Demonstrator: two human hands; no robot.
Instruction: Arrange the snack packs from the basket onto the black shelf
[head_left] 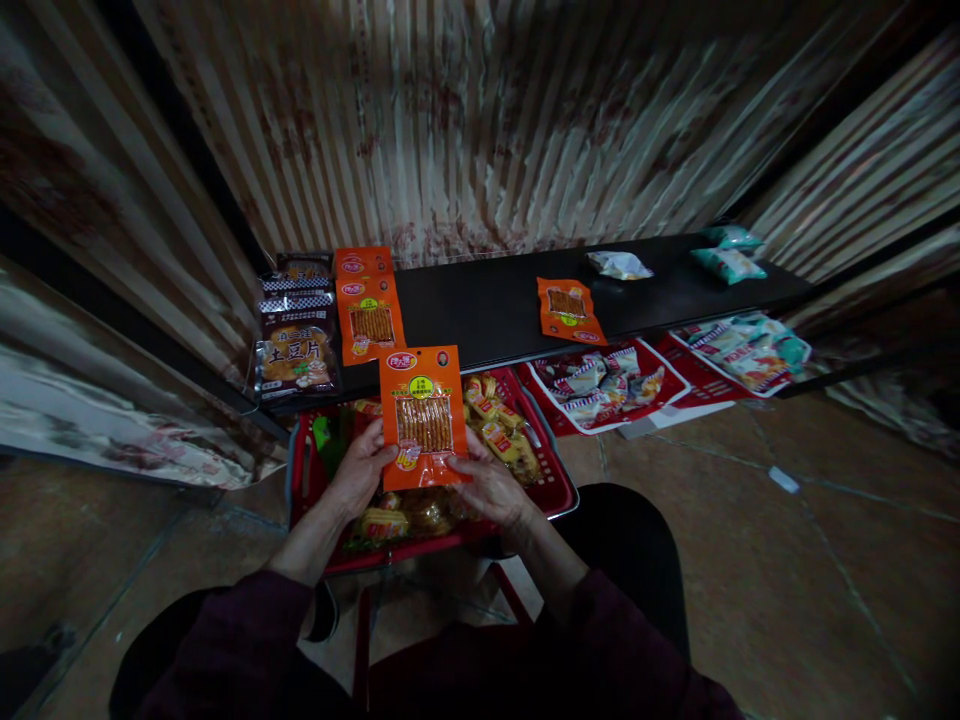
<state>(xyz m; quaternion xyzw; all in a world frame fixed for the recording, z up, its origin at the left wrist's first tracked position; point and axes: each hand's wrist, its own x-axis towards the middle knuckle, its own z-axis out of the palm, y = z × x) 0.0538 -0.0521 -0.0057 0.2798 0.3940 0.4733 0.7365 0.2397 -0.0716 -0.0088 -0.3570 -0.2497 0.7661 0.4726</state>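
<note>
An orange snack packet with a clear window showing brown sticks is held upright between my two hands. My left hand grips its lower left edge, thumb on the front. On the lower right edge, my right hand pinches it the same way. Beneath the packet is a red basket of yellow-wrapped snacks. More orange packets lie overlapped on the black shelf's left end, beside dark potato-slice packets. Another orange packet lies alone, turned askew, farther right.
The black shelf runs across in front of me. A white packet and teal packets lie toward its right end. Below are red baskets of packets. Pleated curtains hang behind, and a small white piece lies on the tiled floor.
</note>
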